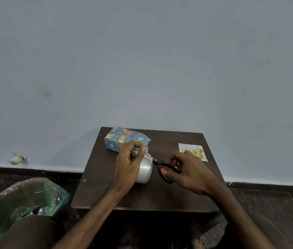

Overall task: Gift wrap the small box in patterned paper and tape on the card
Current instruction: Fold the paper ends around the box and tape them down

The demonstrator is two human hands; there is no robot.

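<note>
Small box (124, 139): lies at the rear left of the surface (106, 191), close to its back edge, covered in blue animal-print paper; its near right end is partly hidden by the left hand.
Card (198, 151): lies flat at the rear right, well apart from the box, with no tape visible on it.
Left hand (129, 164): curled over the tape roll (144, 170), which rests on the surface just in front of the box; thumb and forefinger pinch up a short tape strip (147, 155).
Right hand (188, 169): fingers through the loops of the scissors (157, 161), blades pointing left at the strip; how far apart the blades are cannot be told.
Done: the box appears wrapped around its body; whether its ends are sealed cannot be told.
In hand: probably cutting a length of tape.
Left: likely any remaining sealing, then bringing the card to the box and taping it on.
Edges: the wall (142, 60) stands directly behind the surface; the box sits near the left rear corner, the card near the right edge.
Open room: bare surface shows in front of the roll and between box and card.
Floor: a green plastic bag (25, 200) lies at the near left, and a small pale object (18, 158) by the wall.
</note>
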